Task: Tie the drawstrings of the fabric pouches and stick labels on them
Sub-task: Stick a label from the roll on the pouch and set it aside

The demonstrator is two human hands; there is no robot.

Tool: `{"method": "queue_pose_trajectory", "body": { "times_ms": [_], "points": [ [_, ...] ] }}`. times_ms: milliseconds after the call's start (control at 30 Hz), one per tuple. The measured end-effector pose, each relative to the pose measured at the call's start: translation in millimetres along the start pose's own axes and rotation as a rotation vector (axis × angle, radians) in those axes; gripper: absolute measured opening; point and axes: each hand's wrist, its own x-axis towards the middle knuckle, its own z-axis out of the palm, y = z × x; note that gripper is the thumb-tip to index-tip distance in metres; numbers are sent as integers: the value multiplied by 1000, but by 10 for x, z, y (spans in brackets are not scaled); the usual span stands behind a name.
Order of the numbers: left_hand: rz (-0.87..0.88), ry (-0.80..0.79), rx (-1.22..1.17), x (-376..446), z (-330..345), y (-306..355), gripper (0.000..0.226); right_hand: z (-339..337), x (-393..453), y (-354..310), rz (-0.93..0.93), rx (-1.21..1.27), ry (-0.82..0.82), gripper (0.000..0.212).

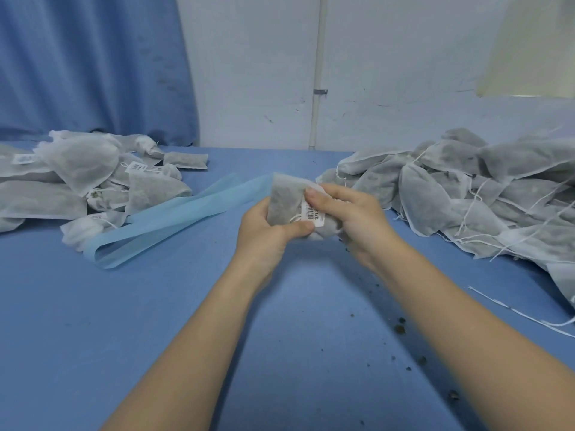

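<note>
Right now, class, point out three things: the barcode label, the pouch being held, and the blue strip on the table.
barcode label (313, 215), head view, on its printed bars.
held pouch (284, 199), head view, on its grey filled body.
blue strip (174, 217), head view, mid-length on its upper band.

On the table (93, 321), 2 pouch piles (77, 175) (482, 188) lie left and right, strip (174, 219) between.
</note>
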Motion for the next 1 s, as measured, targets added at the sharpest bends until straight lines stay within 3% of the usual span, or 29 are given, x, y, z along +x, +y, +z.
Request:
{"method": "queue_pose_trajectory", "body": {
  "times_ms": [100,200,333,400,500,633,700,767,867,1000],
  "points": [
    [-16,-18,7,-2,25,4,34,-1,43,27,96,153,69,23],
    [-78,55,-90,5,25,15,23,-30,67,55,27,17,19,21],
    [-103,221,-149,32,9,38,7,-72,8,59,-1,-66,-239,58],
    [-102,340,-189,46,-6,48,4,-59,-20,78,32,-149,-186,69],
    [-107,462,-165,54,-30,59,9,34,-56,102,-12,-229,-9,56],
    [-155,471,-348,32,-93,130,12,267,-1,74,-80,4,4,39],
    [-188,434,-582,6,-130,180,32,460,103,7,-82,175,10,35],
    [-202,403,-672,-10,-150,209,54,735,240,-70,-37,307,-74,21],
    [-149,363,-603,-8,-123,195,49,1113,371,-124,97,277,-143,32],
    [-52,368,-318,98,-146,99,59,1243,344,-65,188,245,-97,17]
  ]
}}
